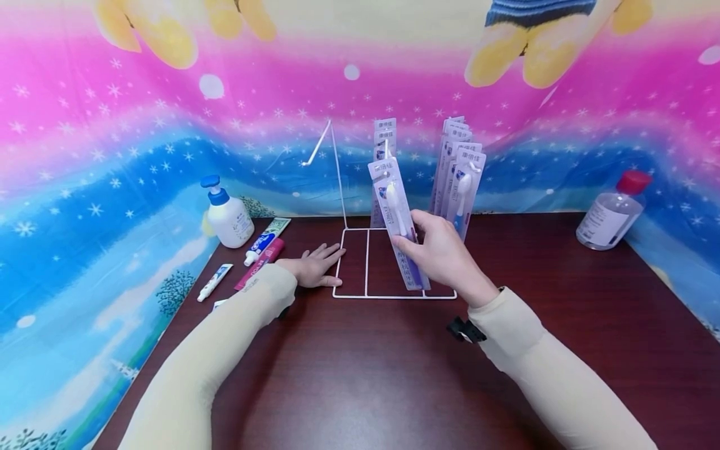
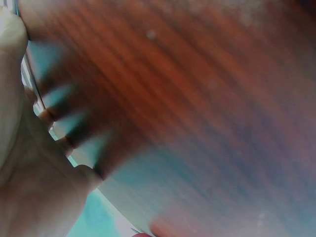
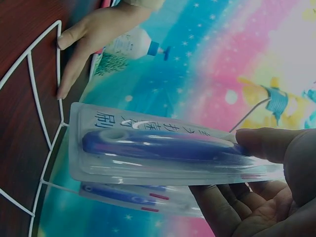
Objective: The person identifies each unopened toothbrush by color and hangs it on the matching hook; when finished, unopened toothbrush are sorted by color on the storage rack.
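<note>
A white wire display rack [image 1: 394, 297] stands on the dark table, its left hook bare. My left hand [image 1: 315, 265] lies palm down on the tabletop, fingers extended against the rack's left base bar. Between thumb and fingers, my right hand [image 1: 447, 253] pinches a packaged toothbrush [image 1: 388, 190], tilted in front of the middle hook. In the right wrist view, the purple handle shows through the clear blister of this toothbrush pack [image 3: 163, 148]. More toothbrush packs [image 1: 385, 125] hang behind it on the middle hook, and several packs [image 1: 467, 169] fill the right hook.
Left of the rack are a white pump bottle [image 1: 229, 222], a green-and-blue toothpaste tube [image 1: 267, 240], a red tube [image 1: 272, 253] and a small white tube [image 1: 215, 282]. A clear red-capped bottle [image 1: 610, 215] stands at the right. Behind the table hangs a printed cloth [image 1: 349, 94].
</note>
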### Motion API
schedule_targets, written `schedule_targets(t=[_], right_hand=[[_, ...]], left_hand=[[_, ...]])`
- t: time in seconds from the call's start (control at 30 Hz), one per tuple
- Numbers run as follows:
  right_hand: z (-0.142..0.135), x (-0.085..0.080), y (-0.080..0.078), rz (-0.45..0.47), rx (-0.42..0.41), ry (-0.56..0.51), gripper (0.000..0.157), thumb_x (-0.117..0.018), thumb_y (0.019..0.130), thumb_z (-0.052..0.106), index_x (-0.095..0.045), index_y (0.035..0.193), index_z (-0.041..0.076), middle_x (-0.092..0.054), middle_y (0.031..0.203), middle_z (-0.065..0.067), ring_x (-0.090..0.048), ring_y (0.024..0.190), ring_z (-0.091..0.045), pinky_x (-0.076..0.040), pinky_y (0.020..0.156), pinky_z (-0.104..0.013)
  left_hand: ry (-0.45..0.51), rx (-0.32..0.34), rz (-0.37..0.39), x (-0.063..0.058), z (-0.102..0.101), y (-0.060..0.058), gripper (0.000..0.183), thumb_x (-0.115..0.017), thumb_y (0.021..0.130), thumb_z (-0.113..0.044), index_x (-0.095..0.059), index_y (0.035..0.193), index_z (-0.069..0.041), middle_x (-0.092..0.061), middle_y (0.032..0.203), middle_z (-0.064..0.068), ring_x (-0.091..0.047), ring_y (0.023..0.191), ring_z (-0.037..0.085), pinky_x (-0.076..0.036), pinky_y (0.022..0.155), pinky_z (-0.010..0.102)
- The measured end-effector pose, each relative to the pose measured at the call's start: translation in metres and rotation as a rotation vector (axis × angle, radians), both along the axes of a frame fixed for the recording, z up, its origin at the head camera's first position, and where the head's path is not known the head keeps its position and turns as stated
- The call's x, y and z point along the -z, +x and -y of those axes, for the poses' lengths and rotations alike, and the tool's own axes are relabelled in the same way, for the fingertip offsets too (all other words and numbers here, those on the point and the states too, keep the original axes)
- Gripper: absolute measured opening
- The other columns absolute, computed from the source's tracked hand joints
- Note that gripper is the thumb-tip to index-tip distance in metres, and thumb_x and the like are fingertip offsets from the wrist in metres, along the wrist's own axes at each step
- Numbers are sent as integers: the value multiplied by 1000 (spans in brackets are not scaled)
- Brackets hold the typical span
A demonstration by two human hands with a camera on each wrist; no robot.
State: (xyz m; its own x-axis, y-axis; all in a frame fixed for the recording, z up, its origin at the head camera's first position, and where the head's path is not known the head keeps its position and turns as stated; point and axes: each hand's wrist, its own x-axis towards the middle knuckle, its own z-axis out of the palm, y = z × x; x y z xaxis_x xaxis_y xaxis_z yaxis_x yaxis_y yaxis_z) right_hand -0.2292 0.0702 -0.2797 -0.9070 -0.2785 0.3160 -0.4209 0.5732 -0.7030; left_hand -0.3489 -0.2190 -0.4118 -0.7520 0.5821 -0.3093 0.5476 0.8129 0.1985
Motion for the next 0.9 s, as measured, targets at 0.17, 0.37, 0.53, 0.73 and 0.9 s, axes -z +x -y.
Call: schedule_targets(t=[0.17, 0.37, 0.53, 0.73, 0.9], right_hand=[[1, 4, -15, 9, 33, 0, 33, -65, 87, 24, -58, 116, 10, -63, 106, -9, -64, 80, -21, -53, 66, -40], [8, 9, -44, 49, 81, 4, 35, -62, 88, 27, -57, 119, 11, -63, 108, -8, -63, 82, -20, -52, 69, -41], [15, 14, -67, 68, 117, -11, 34, -60, 90, 28, -55, 119, 11, -62, 110, -9, -62, 85, -21, -51, 71, -42], [20, 19, -85, 59, 154, -44, 33, -60, 89, 30, -58, 117, 11, -62, 112, -9, -62, 90, -21, -50, 73, -39], [24, 21, -91, 88, 147, -77, 38, -60, 89, 31, -57, 121, 11, -61, 116, -9, -62, 94, -22, -50, 76, -40]], left_hand=[[16, 6, -3, -3, 0, 2, 81, -48, 90, -52, -9, 149, -12, -4, 153, 12, -1, 137, 38, -10, 102, 62], [12, 4, -10, -1, 1, 2, 81, -47, 90, -52, -9, 149, -11, -4, 153, 13, -1, 137, 39, -10, 101, 62], [8, -1, -9, 3, 0, 3, 82, -47, 89, -54, -9, 149, -12, -4, 153, 12, -2, 137, 38, -10, 102, 62], [9, -4, -15, 2, 0, 4, 82, -47, 89, -54, -9, 149, -13, -4, 153, 12, -1, 137, 38, -10, 102, 62], [7, 2, -24, 1, 0, 2, 81, -46, 89, -55, -9, 149, -12, -5, 153, 12, -2, 137, 38, -10, 102, 62]])
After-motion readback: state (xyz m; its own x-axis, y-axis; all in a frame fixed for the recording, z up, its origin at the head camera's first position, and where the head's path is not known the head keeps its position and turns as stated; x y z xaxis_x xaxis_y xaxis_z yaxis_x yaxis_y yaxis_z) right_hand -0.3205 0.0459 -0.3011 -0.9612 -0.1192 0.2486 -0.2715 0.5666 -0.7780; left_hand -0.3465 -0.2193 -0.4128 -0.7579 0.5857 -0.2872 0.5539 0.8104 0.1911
